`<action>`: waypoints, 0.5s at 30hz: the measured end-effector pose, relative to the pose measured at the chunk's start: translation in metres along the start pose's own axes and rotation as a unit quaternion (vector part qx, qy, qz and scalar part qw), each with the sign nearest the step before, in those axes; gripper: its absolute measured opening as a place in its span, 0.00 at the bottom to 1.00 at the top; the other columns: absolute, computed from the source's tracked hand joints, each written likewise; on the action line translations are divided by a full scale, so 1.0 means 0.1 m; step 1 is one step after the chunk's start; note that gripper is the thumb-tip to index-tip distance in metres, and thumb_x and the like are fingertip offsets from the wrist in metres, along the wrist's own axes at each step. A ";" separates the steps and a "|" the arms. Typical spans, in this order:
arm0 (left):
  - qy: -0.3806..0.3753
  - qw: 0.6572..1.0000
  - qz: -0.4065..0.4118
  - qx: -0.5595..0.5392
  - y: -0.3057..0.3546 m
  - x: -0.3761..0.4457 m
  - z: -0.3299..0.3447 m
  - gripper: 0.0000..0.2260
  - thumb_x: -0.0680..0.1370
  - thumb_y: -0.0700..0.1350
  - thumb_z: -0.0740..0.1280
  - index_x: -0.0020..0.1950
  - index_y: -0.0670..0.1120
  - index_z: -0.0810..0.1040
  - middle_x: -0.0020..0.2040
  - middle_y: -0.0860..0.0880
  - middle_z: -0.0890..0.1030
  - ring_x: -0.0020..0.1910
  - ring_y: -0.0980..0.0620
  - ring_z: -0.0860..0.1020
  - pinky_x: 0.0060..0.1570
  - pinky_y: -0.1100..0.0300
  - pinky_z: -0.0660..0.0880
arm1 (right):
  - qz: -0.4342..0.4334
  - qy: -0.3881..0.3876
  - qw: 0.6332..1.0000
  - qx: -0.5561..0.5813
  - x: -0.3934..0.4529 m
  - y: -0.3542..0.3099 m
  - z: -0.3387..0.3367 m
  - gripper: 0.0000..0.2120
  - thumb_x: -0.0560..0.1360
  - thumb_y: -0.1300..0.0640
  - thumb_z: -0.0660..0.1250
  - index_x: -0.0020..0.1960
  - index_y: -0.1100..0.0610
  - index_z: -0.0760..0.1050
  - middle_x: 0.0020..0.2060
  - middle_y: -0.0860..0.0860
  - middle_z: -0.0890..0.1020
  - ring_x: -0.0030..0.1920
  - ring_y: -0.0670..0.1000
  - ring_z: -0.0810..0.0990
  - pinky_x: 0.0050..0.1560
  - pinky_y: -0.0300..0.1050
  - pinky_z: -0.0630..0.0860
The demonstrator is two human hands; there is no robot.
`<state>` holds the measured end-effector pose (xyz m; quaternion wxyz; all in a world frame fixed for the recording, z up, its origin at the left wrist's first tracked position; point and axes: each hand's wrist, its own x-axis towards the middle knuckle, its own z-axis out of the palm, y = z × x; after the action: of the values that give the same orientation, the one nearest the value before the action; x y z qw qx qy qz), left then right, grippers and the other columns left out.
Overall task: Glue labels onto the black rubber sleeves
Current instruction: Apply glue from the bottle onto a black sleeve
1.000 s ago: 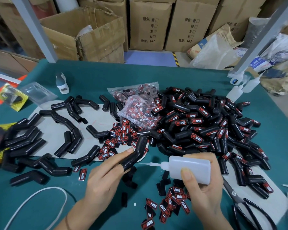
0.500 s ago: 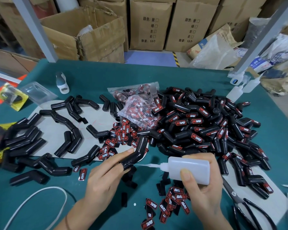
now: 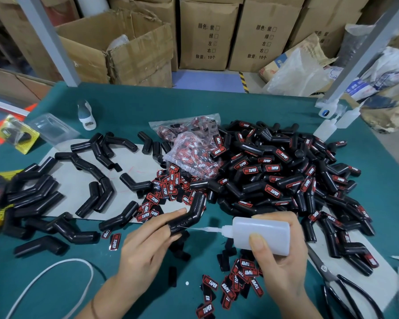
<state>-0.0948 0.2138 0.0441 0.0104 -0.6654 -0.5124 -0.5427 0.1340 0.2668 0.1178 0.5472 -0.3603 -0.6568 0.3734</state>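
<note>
My left hand (image 3: 148, 240) holds a bent black rubber sleeve (image 3: 189, 215), which is slipped over a finger while the index finger lies along its top. My right hand (image 3: 281, 256) grips a white glue bottle (image 3: 262, 234) lying sideways. Its thin nozzle points left and its tip touches the sleeve's lower end. Loose red-and-black labels (image 3: 237, 284) lie on the green table below my hands. More labels (image 3: 164, 192) are heaped above the held sleeve. A big pile of labelled sleeves (image 3: 286, 180) fills the right. Plain sleeves (image 3: 97, 194) are scattered on the left.
A clear bag of labels (image 3: 191, 148) lies at mid-table. Black scissors (image 3: 346, 291) rest at the lower right. Spare glue bottles (image 3: 332, 125) stand at the far right, a small white bottle (image 3: 86, 116) at the far left. A white cord (image 3: 44, 279) loops at the lower left. Cardboard boxes (image 3: 124, 49) stand behind the table.
The glue bottle has shifted slightly left, bringing its nozzle tip up against the sleeve. My left hand has kept the sleeve nearly still.
</note>
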 end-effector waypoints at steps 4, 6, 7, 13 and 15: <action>0.003 1.000 0.000 0.007 0.01 0.01 0.00 0.17 0.86 0.43 0.66 0.49 0.30 0.85 0.62 0.43 0.83 0.61 0.53 0.83 0.63 0.61 0.78 | 0.002 0.006 1.000 0.001 -0.01 0.02 -0.02 0.14 0.73 0.53 0.68 0.55 0.37 0.75 0.47 0.36 0.82 0.42 0.38 0.82 0.37 0.30 0.77; 0.002 1.000 0.004 0.007 0.00 0.01 0.00 0.17 0.86 0.43 0.66 0.49 0.30 0.85 0.62 0.42 0.83 0.61 0.53 0.83 0.64 0.61 0.78 | 0.009 0.010 1.000 0.002 -0.01 0.03 -0.02 0.14 0.73 0.52 0.68 0.55 0.37 0.75 0.47 0.37 0.82 0.42 0.40 0.82 0.37 0.31 0.77; 0.001 1.000 0.005 0.007 0.00 0.01 -0.01 0.17 0.86 0.43 0.66 0.48 0.29 0.85 0.62 0.42 0.83 0.61 0.53 0.83 0.63 0.62 0.78 | 0.009 0.010 1.000 0.002 -0.01 0.02 -0.02 0.14 0.73 0.52 0.68 0.55 0.37 0.75 0.47 0.37 0.82 0.42 0.40 0.82 0.37 0.31 0.77; 0.002 1.000 0.008 0.016 0.00 0.00 0.00 0.17 0.86 0.43 0.66 0.48 0.30 0.85 0.61 0.41 0.83 0.61 0.54 0.83 0.63 0.61 0.79 | 0.007 0.009 1.000 0.000 -0.01 0.03 -0.03 0.14 0.73 0.52 0.69 0.55 0.37 0.75 0.47 0.38 0.82 0.42 0.40 0.82 0.36 0.32 0.77; 0.000 1.000 0.008 0.019 -0.01 0.00 0.00 0.17 0.86 0.43 0.66 0.49 0.30 0.86 0.62 0.42 0.83 0.62 0.54 0.83 0.64 0.61 0.78 | 0.013 0.012 1.000 -0.001 -0.02 0.04 -0.03 0.13 0.72 0.51 0.69 0.55 0.37 0.76 0.46 0.38 0.82 0.41 0.41 0.82 0.36 0.33 0.77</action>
<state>-0.0954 0.2139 0.0439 0.0274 -0.6692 -0.5171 -0.5330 0.1372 0.2674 0.1140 0.5499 -0.3738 -0.6459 0.3750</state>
